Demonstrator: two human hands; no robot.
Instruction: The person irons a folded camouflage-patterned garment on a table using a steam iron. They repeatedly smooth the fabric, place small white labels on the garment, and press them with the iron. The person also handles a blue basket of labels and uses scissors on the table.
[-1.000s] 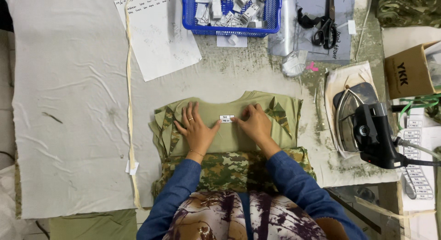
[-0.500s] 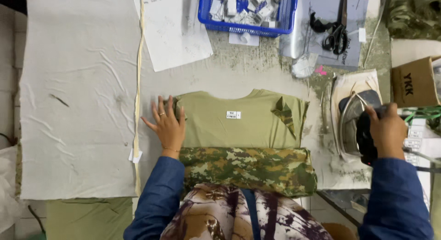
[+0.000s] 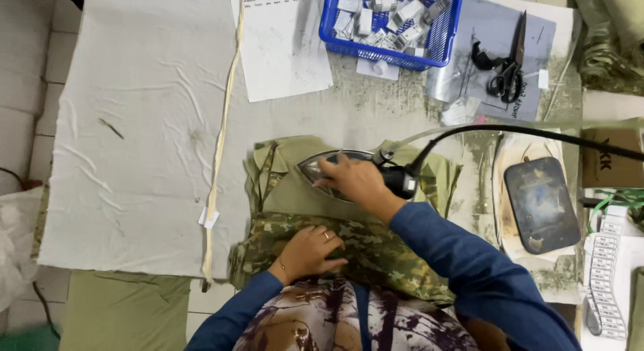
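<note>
One iron (image 3: 342, 173), one scissors (image 3: 508, 66), perhaps.

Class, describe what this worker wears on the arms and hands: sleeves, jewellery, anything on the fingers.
Both arms wear long dark blue sleeves reaching the wrists. The left hand is bare of gloves, with a ring on one finger and a thin bracelet at the wrist. The right hand is ungloved; no jewellery shows there.

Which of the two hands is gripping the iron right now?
The right hand. It grips the iron on the plain olive panel of the garment, while the left hand lies flat on the garment's camouflage part nearer the person.
</note>
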